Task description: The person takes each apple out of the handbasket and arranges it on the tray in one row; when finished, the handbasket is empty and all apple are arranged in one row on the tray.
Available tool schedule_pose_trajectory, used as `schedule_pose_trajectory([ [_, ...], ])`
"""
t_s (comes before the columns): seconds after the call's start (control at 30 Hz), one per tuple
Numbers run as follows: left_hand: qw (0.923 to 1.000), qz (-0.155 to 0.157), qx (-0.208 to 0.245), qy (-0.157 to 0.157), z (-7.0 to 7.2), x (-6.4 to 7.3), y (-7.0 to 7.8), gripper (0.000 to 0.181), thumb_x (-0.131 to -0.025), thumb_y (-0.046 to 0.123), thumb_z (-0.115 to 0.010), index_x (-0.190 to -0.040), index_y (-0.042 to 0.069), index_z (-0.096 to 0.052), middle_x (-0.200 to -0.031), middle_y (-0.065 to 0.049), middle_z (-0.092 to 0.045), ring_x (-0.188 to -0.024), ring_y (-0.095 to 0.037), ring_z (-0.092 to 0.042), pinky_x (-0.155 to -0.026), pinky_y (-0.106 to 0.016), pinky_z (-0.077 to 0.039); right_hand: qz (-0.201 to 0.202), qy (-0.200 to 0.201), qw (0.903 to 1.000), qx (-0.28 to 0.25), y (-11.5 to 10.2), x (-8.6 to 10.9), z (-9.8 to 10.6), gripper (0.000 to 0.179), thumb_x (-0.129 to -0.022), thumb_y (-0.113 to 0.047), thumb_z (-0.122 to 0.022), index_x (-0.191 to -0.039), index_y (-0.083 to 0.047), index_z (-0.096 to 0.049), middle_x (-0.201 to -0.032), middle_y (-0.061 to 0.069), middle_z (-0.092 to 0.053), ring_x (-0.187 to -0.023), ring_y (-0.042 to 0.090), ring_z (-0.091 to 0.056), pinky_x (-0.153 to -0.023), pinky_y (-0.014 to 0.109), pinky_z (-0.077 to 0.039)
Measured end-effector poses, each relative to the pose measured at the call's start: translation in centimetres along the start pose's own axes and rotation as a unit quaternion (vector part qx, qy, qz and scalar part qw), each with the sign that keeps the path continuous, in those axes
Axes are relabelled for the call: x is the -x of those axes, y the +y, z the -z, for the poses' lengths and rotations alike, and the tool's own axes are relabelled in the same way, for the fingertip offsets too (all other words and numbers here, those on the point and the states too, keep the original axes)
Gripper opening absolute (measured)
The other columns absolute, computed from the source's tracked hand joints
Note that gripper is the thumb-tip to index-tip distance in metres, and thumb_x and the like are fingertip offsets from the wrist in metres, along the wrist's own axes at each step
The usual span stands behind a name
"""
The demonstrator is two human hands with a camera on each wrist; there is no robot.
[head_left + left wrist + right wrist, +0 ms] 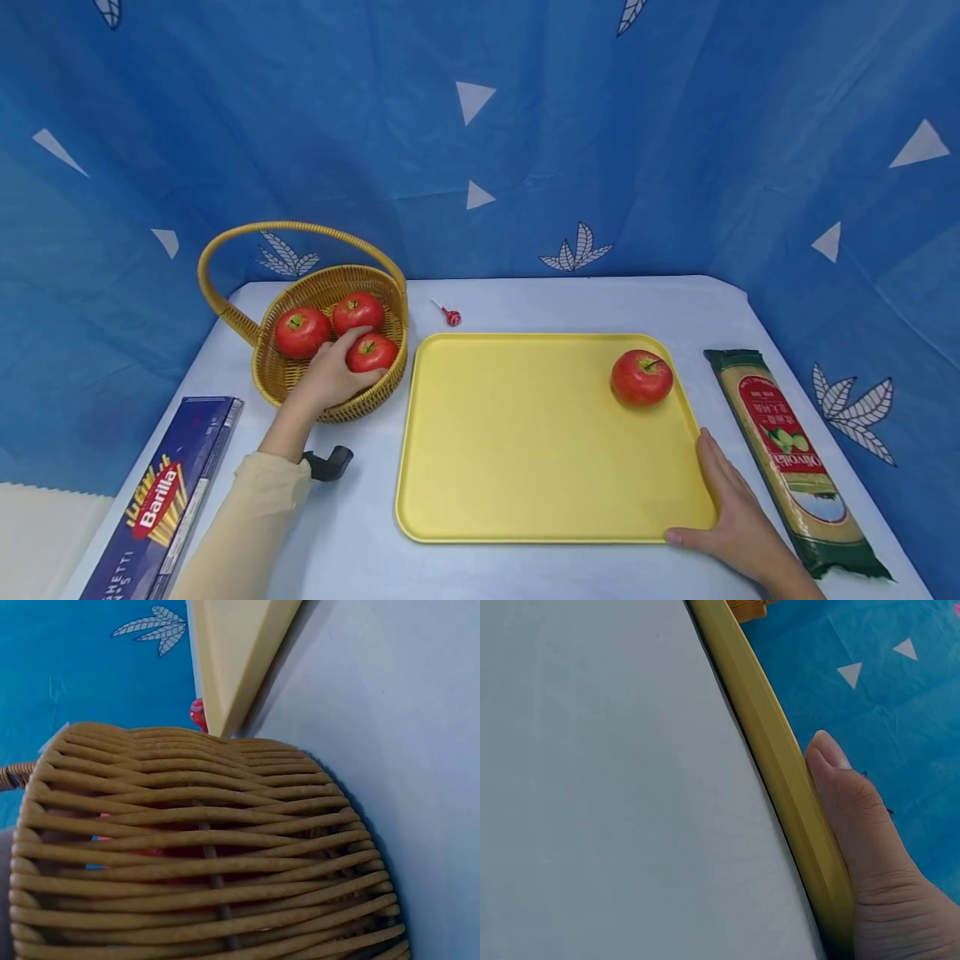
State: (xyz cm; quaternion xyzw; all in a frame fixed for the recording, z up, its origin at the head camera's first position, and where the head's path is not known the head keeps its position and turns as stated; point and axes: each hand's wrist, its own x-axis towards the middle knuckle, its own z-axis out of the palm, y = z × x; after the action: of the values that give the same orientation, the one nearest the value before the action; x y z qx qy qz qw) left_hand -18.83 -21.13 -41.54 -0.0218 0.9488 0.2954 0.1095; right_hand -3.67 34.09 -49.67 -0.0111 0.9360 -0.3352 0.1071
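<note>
The left hand (335, 375) curls around the nearest apple (373, 353) inside the wicker basket (369, 402), its grip's firmness hard to judge. The right hand (729, 518), spread wide, touches the yellow tray (525, 450) at its near-right corner.

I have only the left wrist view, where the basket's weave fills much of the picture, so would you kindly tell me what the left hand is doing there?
Observer: In the head view, the left hand grips a red apple inside the basket.
Operator: Thank you; my picture cuts off most of the yellow tray, so is anything touching its other end?
Observer: Yes, the right hand rests against its near right corner, as the head view shows.
</note>
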Motion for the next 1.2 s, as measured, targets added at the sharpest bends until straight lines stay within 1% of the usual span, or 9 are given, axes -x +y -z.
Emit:
schedule_pose_trajectory([
  [0.2,0.9998,-0.004,0.017,-0.012,0.0,-0.2,-0.3,0.088,-0.086,0.043,-0.073,-0.157,0.022,-0.026,-0.153,-0.025,-0.038,-0.137,-0.048,-0.039,-0.104,-0.069,-0.039,-0.006,-0.005,1.0,0.002,-0.1,-0.1,0.0,0.136,-0.071,-0.048,-0.085,-0.156,-0.024,0.018,-0.166,0.014,0.015,-0.149,0.052,0.005,-0.106,0.08,-0.008],
  [0.33,0.9993,-0.001,0.039,-0.003,-0.1,-0.1,-0.5,0.088,-0.085,0.045,-0.074,-0.156,0.022,-0.028,-0.151,-0.023,-0.041,-0.136,-0.047,-0.041,-0.103,-0.068,-0.041,-0.008,-0.008,0.9999,0.0,-0.1,0.0,0.0,0.136,-0.071,-0.048,-0.085,-0.156,-0.024,0.019,-0.166,0.014,0.015,-0.149,0.052,0.005,-0.107,0.079,-0.008],
  [0.47,0.9983,0.0,0.054,0.022,0.0,0.3,-0.6,0.089,-0.083,0.048,-0.075,-0.155,0.021,-0.03,-0.149,-0.022,-0.043,-0.134,-0.045,-0.042,-0.101,-0.067,-0.044,-0.005,-0.006,1.0,-0.003,0.0,0.0,0.0,0.136,-0.071,-0.048,-0.085,-0.156,-0.024,0.018,-0.166,0.014,0.015,-0.149,0.051,0.005,-0.107,0.079,-0.007],
  [0.57,0.9969,-0.002,0.061,0.049,0.3,0.7,-0.4,0.092,-0.082,0.05,-0.076,-0.156,0.022,-0.029,-0.149,-0.022,-0.043,-0.134,-0.045,-0.041,-0.098,-0.066,-0.047,-0.002,-0.004,1.0,-0.002,0.0,0.0,-0.1,0.136,-0.071,-0.048,-0.085,-0.156,-0.024,0.018,-0.167,0.013,0.015,-0.149,0.051,0.005,-0.107,0.079,-0.006],
  [0.77,0.9928,-0.021,0.065,0.099,1.4,2.5,0.4,0.092,-0.08,0.05,-0.077,-0.155,0.022,-0.03,-0.148,-0.021,-0.043,-0.132,-0.046,-0.042,-0.092,-0.065,-0.05,0.002,-0.002,1.0,0.002,0.0,0.0,0.0,0.136,-0.071,-0.048,-0.085,-0.157,-0.024,0.017,-0.167,0.012,0.014,-0.149,0.052,0.004,-0.107,0.08,-0.008],
  [0.9,0.9903,-0.032,0.066,0.118,2.2,4.2,1.4,0.09,-0.08,0.049,-0.077,-0.154,0.023,-0.033,-0.147,-0.021,-0.042,-0.13,-0.048,-0.042,-0.089,-0.065,-0.052,-0.001,-0.003,1.0,0.002,0.0,0.0,0.0,0.136,-0.071,-0.048,-0.085,-0.157,-0.023,0.018,-0.166,0.013,0.015,-0.149,0.052,0.004,-0.107,0.08,-0.008],
  [1.0,0.9873,-0.054,0.072,0.131,2.4,5.5,2.6,0.087,-0.08,0.048,-0.078,-0.152,0.024,-0.036,-0.146,-0.02,-0.043,-0.128,-0.047,-0.043,-0.086,-0.063,-0.054,-0.004,-0.005,1.0,0.002,-0.1,0.0,0.0,0.136,-0.071,-0.048,-0.085,-0.156,-0.023,0.018,-0.166,0.013,0.015,-0.149,0.052,0.005,-0.106,0.08,-0.008],
  [1.1,0.9837,-0.083,0.079,0.138,2.2,6.5,4.1,0.085,-0.079,0.044,-0.081,-0.15,0.025,-0.038,-0.142,-0.018,-0.046,-0.127,-0.043,-0.046,-0.083,-0.06,-0.057,0.002,-0.001,1.0,-0.001,-0.1,0.0,0.0,0.136,-0.071,-0.047,-0.085,-0.156,-0.024,0.018,-0.166,0.013,0.015,-0.149,0.052,0.005,-0.107,0.079,-0.006],
  [1.2,0.9813,-0.108,0.087,0.133,1.7,7.3,5.9,0.084,-0.076,0.041,-0.083,-0.148,0.027,-0.042,-0.139,-0.015,-0.048,-0.126,-0.037,-0.047,-0.081,-0.057,-0.058,0.017,0.006,0.9998,-0.004,0.0,0.1,0.0,0.135,-0.071,-0.045,-0.086,-0.157,-0.023,0.017,-0.167,0.012,0.015,-0.15,0.051,0.006,-0.109,0.078,-0.002],
])
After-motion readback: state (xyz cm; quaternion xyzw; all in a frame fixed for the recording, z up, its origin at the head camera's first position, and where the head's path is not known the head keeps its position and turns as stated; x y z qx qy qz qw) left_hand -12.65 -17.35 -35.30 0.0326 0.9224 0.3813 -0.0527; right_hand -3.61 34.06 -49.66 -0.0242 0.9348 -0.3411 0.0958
